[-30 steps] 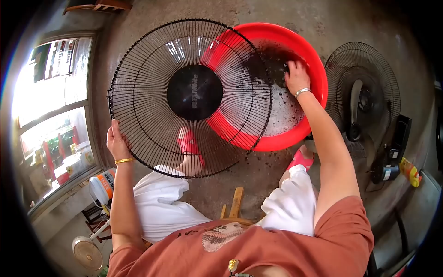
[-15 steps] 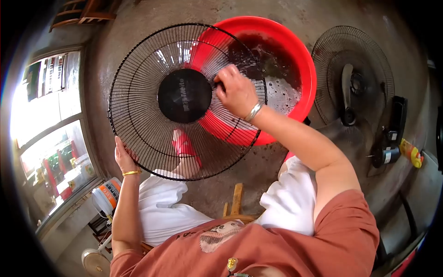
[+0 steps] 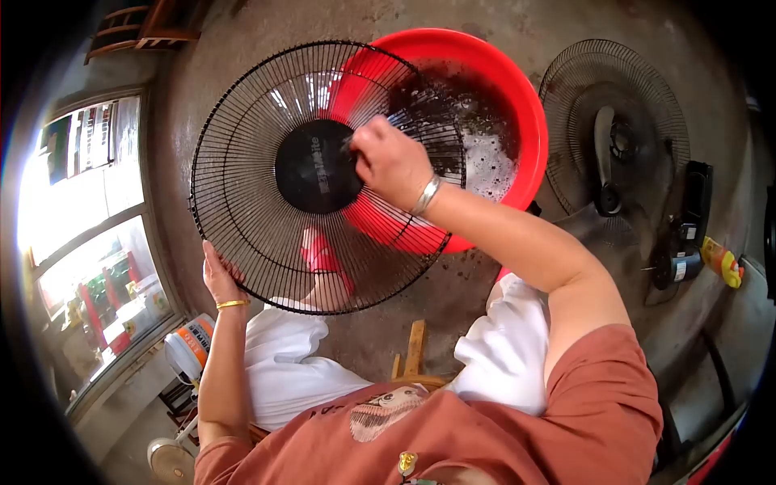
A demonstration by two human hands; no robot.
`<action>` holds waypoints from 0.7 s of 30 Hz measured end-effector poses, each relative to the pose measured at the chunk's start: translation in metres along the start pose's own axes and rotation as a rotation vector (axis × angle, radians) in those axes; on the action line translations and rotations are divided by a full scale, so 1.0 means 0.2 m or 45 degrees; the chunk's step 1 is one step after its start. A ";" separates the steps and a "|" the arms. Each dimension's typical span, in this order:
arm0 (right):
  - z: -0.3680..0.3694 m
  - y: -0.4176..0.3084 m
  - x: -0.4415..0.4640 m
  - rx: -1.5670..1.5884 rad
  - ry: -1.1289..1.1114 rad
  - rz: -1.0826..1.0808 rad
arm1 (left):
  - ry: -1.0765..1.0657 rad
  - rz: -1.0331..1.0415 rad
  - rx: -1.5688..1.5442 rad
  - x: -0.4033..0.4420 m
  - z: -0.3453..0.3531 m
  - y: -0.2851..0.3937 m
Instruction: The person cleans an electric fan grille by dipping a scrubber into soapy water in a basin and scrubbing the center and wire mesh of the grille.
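A round black fan grille (image 3: 250, 194) with a solid centre disc (image 3: 318, 166) is held up in front of my knees, tilted over the near left side of a red basin (image 3: 529, 145). My left hand (image 3: 221, 279) grips the grille's rim at the lower left. At the right edge of the centre disc, my right hand (image 3: 394, 166) is closed, its fingers curled against the grille. Whatever those fingers hold, if anything, is hidden and slightly blurred. Dark water with patches of foam (image 3: 489, 166) fills the basin, partly seen through the grille wires.
Another fan grille (image 3: 566, 89) lies on the floor at the right, with fan blades (image 3: 604, 149) over it. Beside it are a black fan motor part (image 3: 679, 267) and a yellow bottle (image 3: 719, 260). A white and orange bucket (image 3: 190, 343) stands at the left, near the window.
My right hand has moved a little left, from the wires onto the edge of the centre disc. My left hand keeps its hold on the rim, and the grille stays nearly still.
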State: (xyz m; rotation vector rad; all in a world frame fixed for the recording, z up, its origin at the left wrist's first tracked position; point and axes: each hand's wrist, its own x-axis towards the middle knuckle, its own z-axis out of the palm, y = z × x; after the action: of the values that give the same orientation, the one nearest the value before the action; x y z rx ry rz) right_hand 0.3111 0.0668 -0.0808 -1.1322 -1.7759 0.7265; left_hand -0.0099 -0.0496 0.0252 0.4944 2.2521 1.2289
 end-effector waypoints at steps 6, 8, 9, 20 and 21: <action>-0.31 0.68 -0.42 -0.441 -0.261 0.669 | -0.031 -0.064 -0.026 0.03 -0.05 -0.03; -0.30 0.76 -0.41 -0.338 -0.035 0.663 | -0.080 -0.100 -0.060 0.05 -0.04 -0.05; -0.29 0.78 -0.41 -0.276 0.063 0.665 | -0.111 -0.134 -0.067 0.03 -0.05 -0.05; -0.13 0.47 -0.14 -0.021 0.351 0.264 | -0.616 -0.647 -0.067 0.14 -0.17 -0.01; -0.11 0.54 -0.16 -0.064 0.409 0.310 | -0.672 -0.678 -0.060 0.14 -0.18 -0.02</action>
State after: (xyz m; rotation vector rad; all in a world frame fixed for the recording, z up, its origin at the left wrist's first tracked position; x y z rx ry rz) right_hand 0.3789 0.0817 -0.1722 -1.4294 -1.4091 0.6025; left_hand -0.0544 -0.0597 0.0311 0.1509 1.7387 0.7629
